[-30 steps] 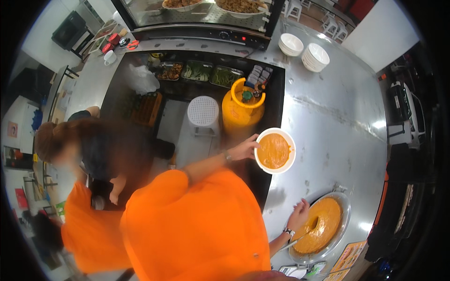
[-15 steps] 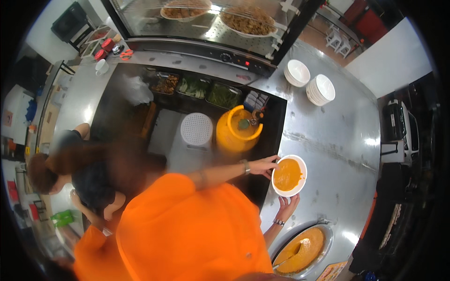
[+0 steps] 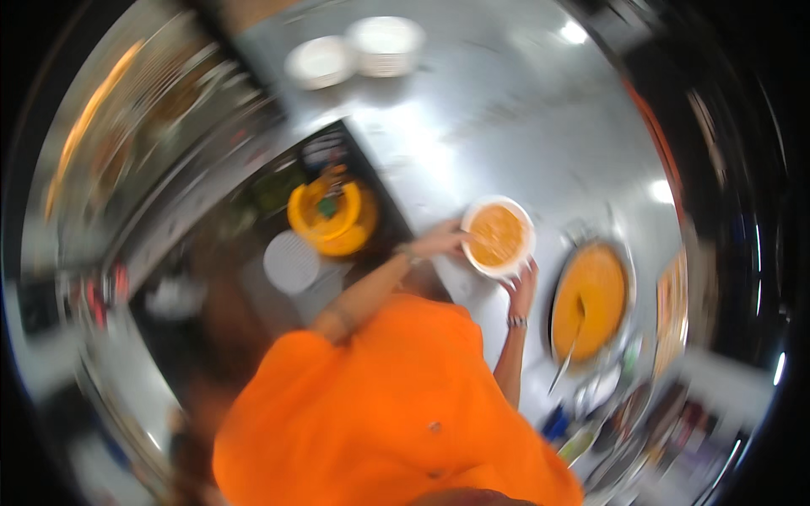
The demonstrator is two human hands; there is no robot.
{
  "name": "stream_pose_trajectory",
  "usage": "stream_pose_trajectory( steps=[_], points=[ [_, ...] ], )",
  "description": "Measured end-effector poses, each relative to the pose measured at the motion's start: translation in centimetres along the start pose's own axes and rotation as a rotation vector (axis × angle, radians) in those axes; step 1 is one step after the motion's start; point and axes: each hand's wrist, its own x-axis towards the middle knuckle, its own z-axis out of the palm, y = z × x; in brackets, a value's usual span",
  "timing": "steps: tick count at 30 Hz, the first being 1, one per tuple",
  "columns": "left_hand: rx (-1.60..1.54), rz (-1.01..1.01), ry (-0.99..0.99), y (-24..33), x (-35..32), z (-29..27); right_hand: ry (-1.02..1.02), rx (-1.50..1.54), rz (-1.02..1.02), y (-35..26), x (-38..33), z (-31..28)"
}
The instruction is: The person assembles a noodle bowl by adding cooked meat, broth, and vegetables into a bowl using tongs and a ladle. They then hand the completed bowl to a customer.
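A white bowl (image 3: 499, 201) of orange soup (image 3: 496, 234) is held level over the steel counter between my two hands. My left hand (image 3: 447, 239) grips its left rim, thumb near the edge. From below right, my right hand (image 3: 522, 287) supports the bowl's side with its fingers spread against it. Right of my right hand is a large oval pan of orange soup (image 3: 593, 295). A ladle (image 3: 569, 358) rests in it, its handle slanting out over the near edge. Motion blurs the picture somewhat.
Two stacks of white bowls (image 3: 386, 44) stand at the far end of the counter (image 3: 515, 126). Left of the counter are a yellow gas cylinder (image 3: 354, 232) and a round white perforated stool (image 3: 292, 262). A glass display cabinet (image 3: 160, 110) is far left. Blurred containers lie at lower right.
My view has swung right, so the cabinet and bowl stacks shift left and the whole soup pan shows. Both hands keep hold of the soup bowl. The person at left has left the clear view.
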Motion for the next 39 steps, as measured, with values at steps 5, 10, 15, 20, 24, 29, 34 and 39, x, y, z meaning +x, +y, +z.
stream_pose_trajectory(
  steps=[5, 10, 15, 20, 24, 29, 34, 39],
  points=[
    [0.114, -0.109, -0.086, 1.1, 1.5, -1.9, 0.137, -0.019, -0.098, 2.8, -0.3, -0.1],
    [0.434, 0.191, 0.194, 15.2, -4.8, -9.1, 0.37, 0.276, -0.143, 2.8, -0.6, 1.2],
    [0.76, 1.066, 0.788, 35.9, -17.8, -13.7, 0.566, -0.122, -0.356, 0.0, 4.2, 1.9],
    [1.22, 1.467, 1.381, 45.6, -26.8, -15.7, 0.981, -0.433, -0.636, -1.0, -0.2, 2.4],
    [1.243, 1.353, 1.398, 45.8, -15.2, -16.1, 1.116, -0.61, -0.985, -2.6, -2.3, 2.5],
    [1.134, 1.177, 0.986, 32.4, -6.9, -13.0, 1.438, -0.335, -0.707, -2.7, -12.5, -4.0],
    [1.067, 0.565, 0.522, 13.7, -5.0, -9.0, 1.911, 0.074, -0.264, 5.6, -20.9, -16.5],
    [0.883, -0.139, 0.305, -0.4, -7.5, -5.2, 1.645, -0.241, -0.033, 12.9, -24.3, -27.6]
  ],
)
